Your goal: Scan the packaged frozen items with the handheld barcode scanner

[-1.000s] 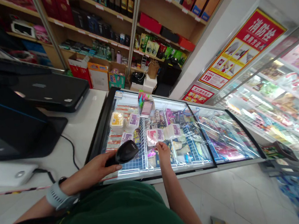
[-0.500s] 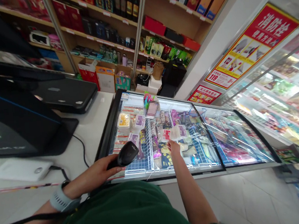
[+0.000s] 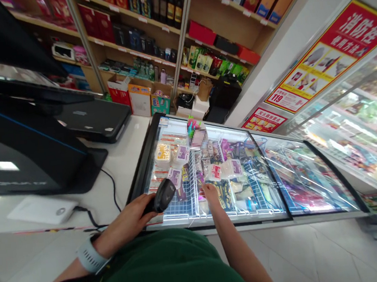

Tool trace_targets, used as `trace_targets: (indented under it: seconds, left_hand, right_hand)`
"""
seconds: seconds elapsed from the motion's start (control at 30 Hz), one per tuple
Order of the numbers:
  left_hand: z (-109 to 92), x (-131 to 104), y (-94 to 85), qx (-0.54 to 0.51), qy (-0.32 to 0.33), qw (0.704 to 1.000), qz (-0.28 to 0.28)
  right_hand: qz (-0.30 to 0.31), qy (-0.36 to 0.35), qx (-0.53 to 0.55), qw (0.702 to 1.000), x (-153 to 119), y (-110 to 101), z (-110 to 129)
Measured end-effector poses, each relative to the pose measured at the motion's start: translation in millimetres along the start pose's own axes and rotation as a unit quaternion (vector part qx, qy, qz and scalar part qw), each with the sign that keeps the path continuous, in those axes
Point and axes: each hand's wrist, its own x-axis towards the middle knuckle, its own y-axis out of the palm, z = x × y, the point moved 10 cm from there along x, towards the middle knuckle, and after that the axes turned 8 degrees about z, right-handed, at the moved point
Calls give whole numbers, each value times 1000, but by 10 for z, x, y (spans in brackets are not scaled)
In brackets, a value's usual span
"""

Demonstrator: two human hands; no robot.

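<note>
My left hand [image 3: 141, 212] is closed round the handle of a black barcode scanner [image 3: 165, 195], its head pointing up and right over the freezer's left end. My right hand [image 3: 211, 194] hangs over the glass lid with fingers curled in; their tips are hidden, so I cannot tell if they hold anything. Just beyond it lies a clear pack with a red label [image 3: 216, 172], beside a purple-labelled pack [image 3: 236, 167]. Left of these are a yellow-topped tub [image 3: 163, 153], a purple-labelled tub [image 3: 182, 154] and another purple-labelled pack [image 3: 174, 176].
The chest freezer [image 3: 284, 184] holds wire baskets of packaged goods. On the counter [image 3: 137, 133] at left stand a black terminal [image 3: 24, 149] and a white box [image 3: 42, 211] with a cable. Shelves [image 3: 132, 52] rise behind; a colourful, partly pixelated item [image 3: 197, 131] is at the freezer's back.
My right hand has drawn back from the red-labelled pack, toward me and left. The scanner stays in my left hand, and its head is tipped a little more upright. The camera view has shifted slightly.
</note>
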Motion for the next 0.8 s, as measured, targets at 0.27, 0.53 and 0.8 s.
trace_targets:
  seconds: [0.27, 0.53, 0.8]
  left_hand:
    - [343, -49, -311, -198, -61, 978, 2]
    - [676, -91, -948, -235, -91, 965, -69]
    - [98, 48, -1130, -73, -21, 993, -87]
  right_hand:
    - [133, 78, 27, 988, -189, 1029, 169]
    - [114, 115, 6, 987, -180, 1158, 165]
    - [119, 130, 80, 981, -247, 1210, 128]
